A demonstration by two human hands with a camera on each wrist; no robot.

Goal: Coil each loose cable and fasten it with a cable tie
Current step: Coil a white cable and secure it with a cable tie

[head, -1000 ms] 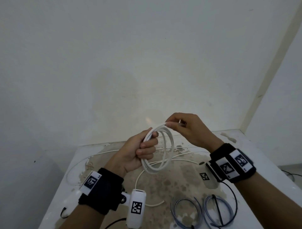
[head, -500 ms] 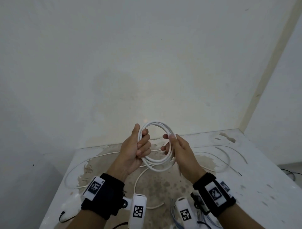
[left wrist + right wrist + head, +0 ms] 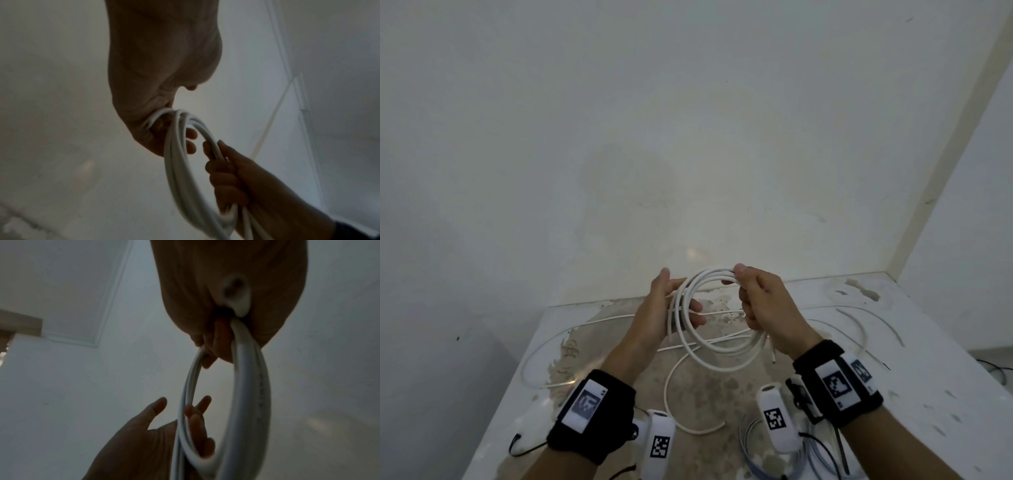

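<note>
A white cable coil (image 3: pixel 709 274) of several loops hangs in the air above the table. My right hand (image 3: pixel 760 301) grips its right side, fingers curled round the strands, thumb on the top arc. My left hand (image 3: pixel 674 308) is at the coil's left side with fingers straight and spread, the loops lying across them. The right wrist view shows that left hand (image 3: pixel 144 443) flat behind the coil (image 3: pixel 251 394). In the left wrist view the right hand (image 3: pixel 236 175) clutches the coil (image 3: pixel 179 170). A cut end (image 3: pixel 774 356) sticks out under my right hand.
The white table (image 3: pixel 928 377) has a worn brown patch in the middle. Loose white cable (image 3: pixel 671 390) curves on it below the coil, with more at the left (image 3: pixel 530 356) and right (image 3: pixel 863 329). Grey-blue coiled cables (image 3: pixel 753 455) lie at the front edge. A wall stands close behind.
My right hand moved from inside the loop to gripping the coil's right side. My left hand's fingers went from gripping to straight. The coil now looks wider and lies flatter.
</note>
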